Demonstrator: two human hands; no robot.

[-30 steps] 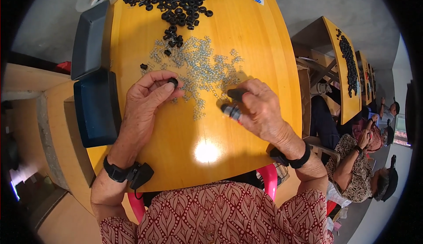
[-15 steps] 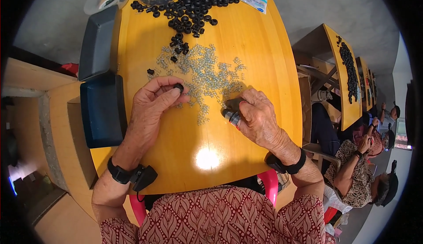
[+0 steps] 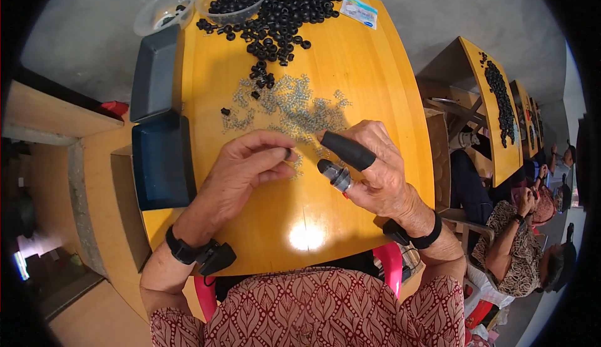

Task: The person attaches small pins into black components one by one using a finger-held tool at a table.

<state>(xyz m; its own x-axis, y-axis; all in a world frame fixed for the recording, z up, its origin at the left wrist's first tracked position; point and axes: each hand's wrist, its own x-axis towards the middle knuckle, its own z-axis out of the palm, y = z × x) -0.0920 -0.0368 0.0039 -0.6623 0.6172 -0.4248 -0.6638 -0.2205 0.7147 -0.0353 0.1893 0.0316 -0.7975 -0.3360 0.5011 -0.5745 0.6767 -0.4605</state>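
Observation:
Between thumb and fingertips of my left hand is a small black ring-shaped part, mostly covered by the fingers. My right hand is close by on the right, index finger and thumb apart, and nothing shows between them. A black sleeve covers that index finger; the thumb wears a black tip with a clear, grey wrapping. Small silvery wire springs lie scattered beyond both hands. Farther off is a heap of black ring-shaped parts, with a few strays trailing toward the springs.
Two dark trays, one grey and one blue-black, stand along the table's left edge. Clear plastic tubs sit at the far left. A white-blue packet lies far right. Other people work at tables on the right.
My left hand has moved right with the black part, toward my right hand. My right index finger has lifted from the springs and stretched out, apart from the thumb. The whole view has shifted slightly.

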